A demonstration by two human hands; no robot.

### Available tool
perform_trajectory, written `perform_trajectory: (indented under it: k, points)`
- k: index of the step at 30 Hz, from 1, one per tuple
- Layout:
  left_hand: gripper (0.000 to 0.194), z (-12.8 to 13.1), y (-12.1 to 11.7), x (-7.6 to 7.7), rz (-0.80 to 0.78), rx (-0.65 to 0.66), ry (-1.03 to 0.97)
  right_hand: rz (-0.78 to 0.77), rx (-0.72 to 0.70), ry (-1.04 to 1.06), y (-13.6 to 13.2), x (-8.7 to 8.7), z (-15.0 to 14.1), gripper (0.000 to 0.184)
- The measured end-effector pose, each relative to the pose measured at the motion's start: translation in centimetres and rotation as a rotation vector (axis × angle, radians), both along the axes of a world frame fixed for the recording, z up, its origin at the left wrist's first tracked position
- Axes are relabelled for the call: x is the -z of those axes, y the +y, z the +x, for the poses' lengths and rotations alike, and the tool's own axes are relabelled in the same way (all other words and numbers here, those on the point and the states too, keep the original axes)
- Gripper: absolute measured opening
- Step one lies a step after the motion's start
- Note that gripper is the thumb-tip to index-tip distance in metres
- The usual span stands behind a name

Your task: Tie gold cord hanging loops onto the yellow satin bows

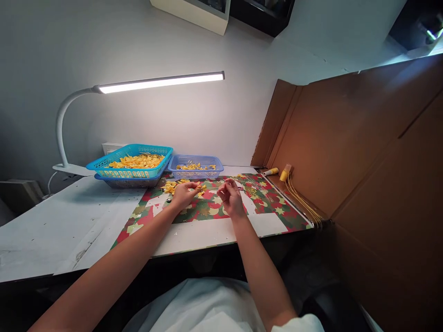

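Over the patterned sheet, my left hand (186,194) is closed in a pinch on a small yellow petal-like piece (200,188). My right hand (231,197) is a short way to its right, with thumb and fingers pressed together. Whatever it pinches is too small to make out; a faint thin line seems to run between the hands. A loose pile of yellow petal-like pieces (169,186) lies just behind my left hand. Small golden bits (254,192) are scattered on the sheet to the right of my right hand.
A turquoise basket (129,173) full of yellow pieces sits on a blue one at the back left. Beside it stands a periwinkle basket (197,174). A lamp (162,83) arches above. Cardboard (346,138) walls the right, near yellow-handled cords (301,198).
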State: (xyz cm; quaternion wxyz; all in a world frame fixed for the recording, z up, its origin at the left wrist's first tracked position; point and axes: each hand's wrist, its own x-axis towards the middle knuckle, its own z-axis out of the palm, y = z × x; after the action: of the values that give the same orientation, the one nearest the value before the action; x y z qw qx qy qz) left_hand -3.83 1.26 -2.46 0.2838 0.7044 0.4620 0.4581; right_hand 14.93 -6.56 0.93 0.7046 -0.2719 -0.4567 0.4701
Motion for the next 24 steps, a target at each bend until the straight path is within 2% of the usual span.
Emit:
perform_trajectory:
  k: [5,14,24]
  points:
    - [0.022,0.0,0.2,0.1,-0.055,0.025,-0.072,-0.036,-0.001,0.01,0.9,0.4,0.7,0.016]
    - [0.024,0.5,-0.1,-0.3,-0.189,0.111,-0.243,-0.009,0.166,-0.279,2.1,2.1,-0.7,0.012]
    - [0.024,0.5,-0.5,-0.6,-0.246,0.087,-0.312,-0.004,0.09,-0.466,2.1,2.7,-0.9,0.018]
